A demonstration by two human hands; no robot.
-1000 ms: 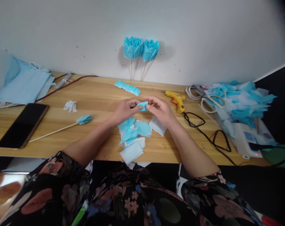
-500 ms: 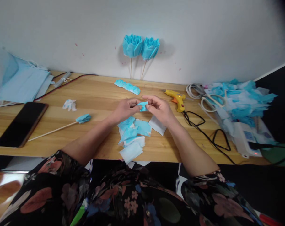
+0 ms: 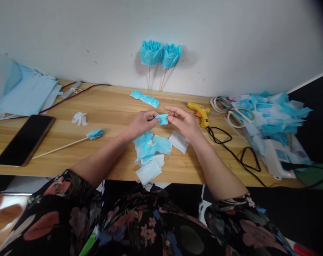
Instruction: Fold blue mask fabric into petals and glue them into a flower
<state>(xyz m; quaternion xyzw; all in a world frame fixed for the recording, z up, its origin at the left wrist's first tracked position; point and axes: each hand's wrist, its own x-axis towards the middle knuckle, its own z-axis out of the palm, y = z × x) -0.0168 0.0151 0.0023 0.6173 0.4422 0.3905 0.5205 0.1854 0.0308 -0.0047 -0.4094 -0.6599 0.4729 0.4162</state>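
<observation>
A small blue piece of material (image 3: pixel 163 119) is between my hands above the table. My left hand (image 3: pixel 143 123) pinches its left end between thumb and fingers. My right hand (image 3: pixel 183 122) is closed at its right edge, thumb and index finger together there. Just below lie loose blue and white pieces (image 3: pixel 148 149), with a pale square piece (image 3: pixel 179 142) under my right wrist. Beyond my hands is a row of folded blue pieces (image 3: pixel 144 99). A stick with a small blue bud (image 3: pixel 95 134) lies to the left.
Two blue flowers (image 3: pixel 151 53) on sticks lean against the wall. A yellow glue gun (image 3: pixel 201 113), its black cable and white-handled scissors (image 3: pixel 238 119) lie right, beside a heap of blue scraps (image 3: pixel 276 113). On the left are a phone (image 3: pixel 25 140) and stacked masks (image 3: pixel 28 94).
My right thumb and fingers have shifted slightly right, to the edge of the blue piece, so more of it shows. My left hand keeps its pinch.
</observation>
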